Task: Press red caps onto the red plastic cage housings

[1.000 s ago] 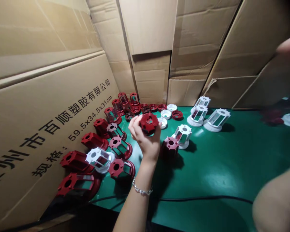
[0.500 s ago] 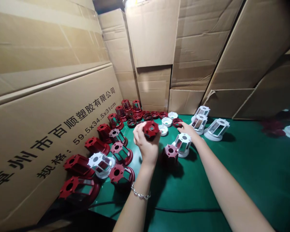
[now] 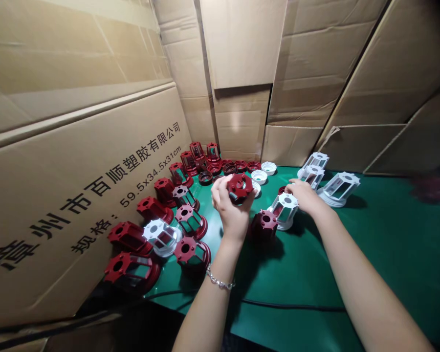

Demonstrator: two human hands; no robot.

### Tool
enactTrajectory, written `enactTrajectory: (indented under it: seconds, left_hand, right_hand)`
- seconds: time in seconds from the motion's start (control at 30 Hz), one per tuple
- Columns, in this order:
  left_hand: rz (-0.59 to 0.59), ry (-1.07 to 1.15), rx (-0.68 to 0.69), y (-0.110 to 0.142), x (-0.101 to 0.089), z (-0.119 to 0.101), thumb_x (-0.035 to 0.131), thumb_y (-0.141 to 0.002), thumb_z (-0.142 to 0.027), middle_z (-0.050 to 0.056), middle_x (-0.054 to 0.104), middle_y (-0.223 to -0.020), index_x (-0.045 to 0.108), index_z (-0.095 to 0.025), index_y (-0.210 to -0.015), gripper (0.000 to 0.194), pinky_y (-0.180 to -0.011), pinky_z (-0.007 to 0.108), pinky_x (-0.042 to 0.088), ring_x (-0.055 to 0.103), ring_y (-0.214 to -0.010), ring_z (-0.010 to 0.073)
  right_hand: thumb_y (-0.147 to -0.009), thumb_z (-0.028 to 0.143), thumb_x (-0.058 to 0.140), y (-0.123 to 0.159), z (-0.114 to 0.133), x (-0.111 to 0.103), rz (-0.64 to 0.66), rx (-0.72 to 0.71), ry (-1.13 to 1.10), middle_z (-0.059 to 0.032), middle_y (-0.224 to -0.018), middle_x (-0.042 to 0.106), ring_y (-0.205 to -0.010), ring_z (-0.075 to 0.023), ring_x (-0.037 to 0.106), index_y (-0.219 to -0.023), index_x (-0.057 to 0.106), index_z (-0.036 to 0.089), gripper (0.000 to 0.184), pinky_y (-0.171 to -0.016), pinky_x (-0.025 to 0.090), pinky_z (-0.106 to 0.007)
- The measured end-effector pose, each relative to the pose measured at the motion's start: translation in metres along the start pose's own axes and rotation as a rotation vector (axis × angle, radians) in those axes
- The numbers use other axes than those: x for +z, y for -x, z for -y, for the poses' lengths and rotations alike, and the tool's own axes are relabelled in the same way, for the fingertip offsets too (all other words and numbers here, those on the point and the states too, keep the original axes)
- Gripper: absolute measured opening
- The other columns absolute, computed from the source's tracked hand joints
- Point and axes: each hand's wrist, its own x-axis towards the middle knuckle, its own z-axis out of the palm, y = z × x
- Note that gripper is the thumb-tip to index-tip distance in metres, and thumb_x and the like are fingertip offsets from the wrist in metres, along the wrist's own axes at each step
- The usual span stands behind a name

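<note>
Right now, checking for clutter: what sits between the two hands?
In the head view, a white lantern frame stands between left hand and right hand.

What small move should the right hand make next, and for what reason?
Probably close the right hand on the small red ring lying just under its fingertips and lift it. The left hand already holds a red lantern frame up off the green table, and the right hand holds nothing visible.

Head-worn camera looks forward and down, close over the green counter [image 3: 370,254], toward stacked cardboard boxes [image 3: 242,49] behind.
</note>
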Motion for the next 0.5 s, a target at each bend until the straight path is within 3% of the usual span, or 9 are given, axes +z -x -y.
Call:
enactTrajectory:
  seconds: [0.13, 0.23, 0.33, 0.4, 0.5]
  left_hand:
    - [-0.012, -0.018, 0.013, 0.001, 0.001, 0.0, 0.075, -0.067, -0.047, 0.01, 0.043, -0.124, 0.052, -0.024, -0.11, 0.054, -0.104, 0.043, 0.032, 0.04, -0.121, 0.0257]
    - [-0.022, 0.062, -0.029, 0.001, 0.002, 0.0, 0.074, -0.067, -0.044, 0.011, 0.047, -0.124, 0.05, -0.023, -0.109, 0.053, -0.104, 0.045, 0.033, 0.04, -0.124, 0.0268]
    - [-0.107, 0.191, -0.121, -0.001, 0.003, -0.002, 0.076, -0.06, -0.042, 0.008, 0.058, -0.102, 0.044, -0.02, -0.105, 0.059, -0.086, 0.038, 0.048, 0.059, -0.097, 0.0226]
    - [-0.145, 0.219, -0.15, -0.003, 0.002, -0.002, 0.076, -0.057, -0.041, 0.005, 0.058, -0.093, 0.041, -0.019, -0.104, 0.062, -0.072, 0.031, 0.052, 0.062, -0.078, 0.0173]
    - [-0.12, 0.1, -0.099, -0.007, -0.001, 0.004, 0.072, -0.061, -0.04, 0.006, 0.058, -0.096, 0.041, -0.019, -0.109, 0.061, -0.075, 0.031, 0.052, 0.062, -0.08, 0.0166]
  right_hand:
    - [-0.074, 0.001, 0.052, 0.003, 0.005, 0.001, -0.006, -0.057, -0.104, -0.0108, -0.112, 0.055, -0.105, -0.0212, 0.051, -0.108, 0.057, 0.012, 0.035, -0.094, 0.041, -0.028]
    - [-0.077, 0.01, 0.057, 0.005, 0.007, -0.006, -0.037, -0.006, -0.168, -0.0131, -0.112, 0.055, -0.105, -0.0249, 0.052, -0.115, 0.055, 0.01, 0.037, -0.093, 0.042, -0.034]
    - [-0.078, 0.026, 0.061, 0.012, 0.008, -0.028, -0.1, 0.037, -0.258, -0.0098, -0.116, 0.054, -0.103, -0.0262, 0.054, -0.118, 0.054, 0.016, 0.042, -0.092, 0.045, -0.039]
    - [-0.074, 0.037, 0.063, 0.021, 0.012, -0.047, -0.196, 0.008, -0.474, -0.0064, -0.116, 0.054, -0.103, -0.0261, 0.054, -0.118, 0.054, 0.021, 0.047, -0.092, 0.046, -0.041]
    - [-0.066, 0.042, 0.063, 0.037, 0.023, -0.073, -0.294, -0.034, -1.006, -0.0065, -0.113, 0.054, -0.101, -0.0266, 0.055, -0.117, 0.05, 0.023, 0.055, -0.082, 0.051, -0.039]
